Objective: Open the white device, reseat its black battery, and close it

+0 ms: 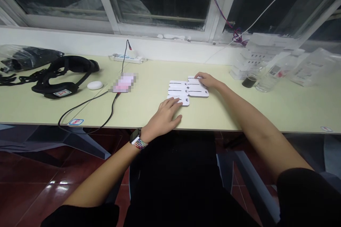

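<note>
Several white cards (pixel 178 88) with rounded corners lie face up in two columns on the pale table. Each shows a black line, and most show a "W"-like mark. My left hand (pixel 166 116) rests flat with fingers spread, its fingertips on the nearest card (pixel 185 101) of the left column. At the far end of the right column, my right hand (pixel 209 79) touches the top card (pixel 190 78) with its fingertips, covering part of it. The fingers are extended, not wrapped around anything. The front right card (pixel 198 93) lies untouched.
A black headset (pixel 62 74), a white oval case (pixel 95 85) and a pixelated phone-like item (pixel 124 83) with a cable are on the left. A power strip (pixel 128 59) sits by the wall. White boxes (pixel 259 55), a dark-lidded jar (pixel 249 82) and a clear bottle (pixel 269 78) stand right.
</note>
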Demonstrator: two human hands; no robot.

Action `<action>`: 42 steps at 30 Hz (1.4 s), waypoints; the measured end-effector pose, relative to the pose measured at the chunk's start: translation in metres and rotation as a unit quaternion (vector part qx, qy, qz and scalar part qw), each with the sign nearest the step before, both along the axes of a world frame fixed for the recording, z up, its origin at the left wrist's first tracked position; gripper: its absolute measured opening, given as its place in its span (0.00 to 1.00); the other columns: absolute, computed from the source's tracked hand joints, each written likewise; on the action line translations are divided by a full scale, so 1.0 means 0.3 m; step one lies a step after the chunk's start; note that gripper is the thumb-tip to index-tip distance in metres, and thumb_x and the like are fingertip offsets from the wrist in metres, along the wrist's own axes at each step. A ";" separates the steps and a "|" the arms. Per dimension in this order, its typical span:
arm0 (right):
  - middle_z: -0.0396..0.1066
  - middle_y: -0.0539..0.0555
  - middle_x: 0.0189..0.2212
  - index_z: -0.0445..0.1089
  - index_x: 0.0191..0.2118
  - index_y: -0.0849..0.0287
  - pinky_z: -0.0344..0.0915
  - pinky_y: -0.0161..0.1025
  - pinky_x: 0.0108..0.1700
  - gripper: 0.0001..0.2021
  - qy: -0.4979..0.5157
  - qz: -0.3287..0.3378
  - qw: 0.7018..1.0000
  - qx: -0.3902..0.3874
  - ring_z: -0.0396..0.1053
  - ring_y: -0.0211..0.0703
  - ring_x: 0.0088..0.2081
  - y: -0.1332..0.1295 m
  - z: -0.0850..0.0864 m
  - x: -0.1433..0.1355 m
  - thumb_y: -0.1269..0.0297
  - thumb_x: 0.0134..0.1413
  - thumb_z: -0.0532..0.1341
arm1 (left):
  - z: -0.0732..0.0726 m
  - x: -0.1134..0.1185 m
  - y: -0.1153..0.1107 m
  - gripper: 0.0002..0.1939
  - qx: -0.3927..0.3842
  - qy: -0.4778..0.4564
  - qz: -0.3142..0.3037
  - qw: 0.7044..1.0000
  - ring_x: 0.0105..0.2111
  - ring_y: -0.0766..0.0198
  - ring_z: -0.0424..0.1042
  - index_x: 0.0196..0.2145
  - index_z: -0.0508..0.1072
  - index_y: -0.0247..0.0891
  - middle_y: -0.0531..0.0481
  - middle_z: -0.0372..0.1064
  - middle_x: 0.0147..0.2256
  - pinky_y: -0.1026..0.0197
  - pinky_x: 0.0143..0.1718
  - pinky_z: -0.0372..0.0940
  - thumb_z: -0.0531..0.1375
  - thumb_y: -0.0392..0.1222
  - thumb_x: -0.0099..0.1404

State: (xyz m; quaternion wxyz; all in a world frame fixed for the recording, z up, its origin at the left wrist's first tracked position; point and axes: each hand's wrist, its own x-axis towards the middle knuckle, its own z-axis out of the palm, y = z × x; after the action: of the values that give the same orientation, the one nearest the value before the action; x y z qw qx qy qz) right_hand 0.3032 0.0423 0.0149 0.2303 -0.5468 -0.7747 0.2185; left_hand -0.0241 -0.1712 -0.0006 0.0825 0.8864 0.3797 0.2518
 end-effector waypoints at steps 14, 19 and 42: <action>0.74 0.61 0.64 0.75 0.61 0.53 0.67 0.65 0.66 0.26 -0.019 -0.007 1.000 0.021 0.71 0.61 0.60 -0.009 -0.032 -0.015 0.69 0.59 0.57 | 0.002 -0.006 0.006 0.25 -0.007 -0.001 0.000 1.000 0.75 0.41 0.56 0.69 0.67 0.40 0.38 0.61 0.73 0.33 0.75 0.56 0.58 0.44 0.78; 0.74 0.62 0.65 0.75 0.63 0.56 0.67 0.65 0.67 0.25 -0.023 -0.022 0.999 0.038 0.72 0.63 0.63 -0.030 -0.029 -0.041 0.68 0.63 0.55 | 0.000 -0.006 0.005 0.25 -0.005 -0.003 0.000 1.000 0.75 0.41 0.56 0.69 0.67 0.41 0.39 0.61 0.73 0.33 0.75 0.56 0.58 0.44 0.77; 0.56 0.59 0.79 0.64 0.75 0.56 0.46 0.65 0.80 0.30 -0.070 -0.004 0.994 0.079 0.50 0.60 0.80 -0.257 -0.086 -0.122 0.52 0.79 0.43 | 0.000 0.000 0.010 0.25 0.013 0.006 -0.005 1.000 0.74 0.40 0.58 0.68 0.68 0.40 0.37 0.62 0.72 0.32 0.75 0.56 0.57 0.44 0.78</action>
State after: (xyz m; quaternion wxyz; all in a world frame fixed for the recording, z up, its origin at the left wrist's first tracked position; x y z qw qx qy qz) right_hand 0.2666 -0.0347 -0.0108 0.2188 -0.5442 -0.8014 0.1168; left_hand -0.0242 -0.1682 -0.0005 0.0699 0.8907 0.3728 0.2507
